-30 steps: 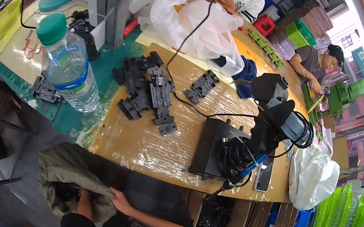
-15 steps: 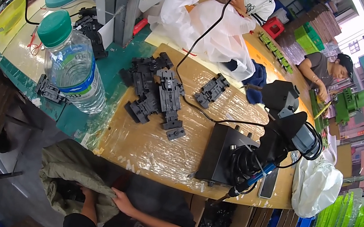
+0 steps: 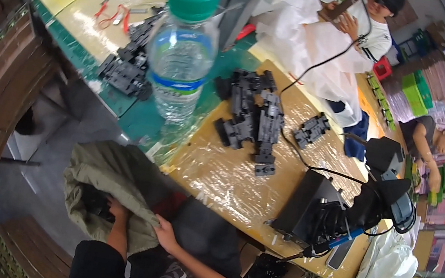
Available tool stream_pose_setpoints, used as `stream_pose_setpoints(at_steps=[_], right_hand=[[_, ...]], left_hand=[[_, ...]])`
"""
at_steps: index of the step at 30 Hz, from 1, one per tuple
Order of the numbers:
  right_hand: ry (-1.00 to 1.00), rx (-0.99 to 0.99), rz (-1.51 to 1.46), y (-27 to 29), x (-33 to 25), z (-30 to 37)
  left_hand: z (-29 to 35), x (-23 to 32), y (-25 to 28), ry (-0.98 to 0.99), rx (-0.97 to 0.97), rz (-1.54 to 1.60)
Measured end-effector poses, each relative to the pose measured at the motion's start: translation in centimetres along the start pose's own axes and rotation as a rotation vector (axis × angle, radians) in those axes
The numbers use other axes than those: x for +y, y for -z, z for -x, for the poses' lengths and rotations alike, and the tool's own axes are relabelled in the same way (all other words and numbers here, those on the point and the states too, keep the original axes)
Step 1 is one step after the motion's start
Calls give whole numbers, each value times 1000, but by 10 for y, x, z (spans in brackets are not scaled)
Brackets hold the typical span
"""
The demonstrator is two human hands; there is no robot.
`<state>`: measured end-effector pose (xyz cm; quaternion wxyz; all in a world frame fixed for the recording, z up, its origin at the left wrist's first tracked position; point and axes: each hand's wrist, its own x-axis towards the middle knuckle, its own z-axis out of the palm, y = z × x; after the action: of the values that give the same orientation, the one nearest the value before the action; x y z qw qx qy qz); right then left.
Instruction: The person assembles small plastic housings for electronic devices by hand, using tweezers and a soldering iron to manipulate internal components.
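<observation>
One olive-green, soft fabric sack [image 3: 111, 170] gapes below the near edge of a brown, film-wrapped work table [image 3: 215, 182], dark pieces [image 3: 94, 200] showing in its mouth. The wearer's right hand [image 3: 166, 233] pinches the sack's rim, while the left hand [image 3: 117, 211] reaches inside beside the pieces; whether its fingers grip any, one cannot tell. Above, black, moulded plastic parts [image 3: 268, 120] lie heaped on the table, with a single matching black part [image 3: 311, 129] apart to their right. To their left stands a clear plastic bottle [image 3: 180, 58] with a green cap. Farther right sit a black, box-shaped unit [image 3: 303, 202], a blue-banded soldering iron [image 3: 346, 238] and a white plastic bag [image 3: 386, 266].
</observation>
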<state>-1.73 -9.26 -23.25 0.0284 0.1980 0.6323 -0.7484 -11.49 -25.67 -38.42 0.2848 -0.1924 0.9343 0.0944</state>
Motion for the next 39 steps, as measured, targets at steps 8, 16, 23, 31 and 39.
stream_pose_setpoints(at_steps=[8,16,23,31,39], right_hand=[[0,55,107,-14,-10,7],[-99,-57,172,-6,-20,2],[-40,85,127,-14,-21,10],[-137,23,159,-19,-37,17],[-87,74,90,-2,-50,-9]], left_hand=[[-59,-23,-55,163,61,-389],[-79,-23,-48,320,97,-323],[-75,1,-48,94,73,-358],[-113,-80,-135,407,658,-455],[-61,16,-39,117,173,-350]])
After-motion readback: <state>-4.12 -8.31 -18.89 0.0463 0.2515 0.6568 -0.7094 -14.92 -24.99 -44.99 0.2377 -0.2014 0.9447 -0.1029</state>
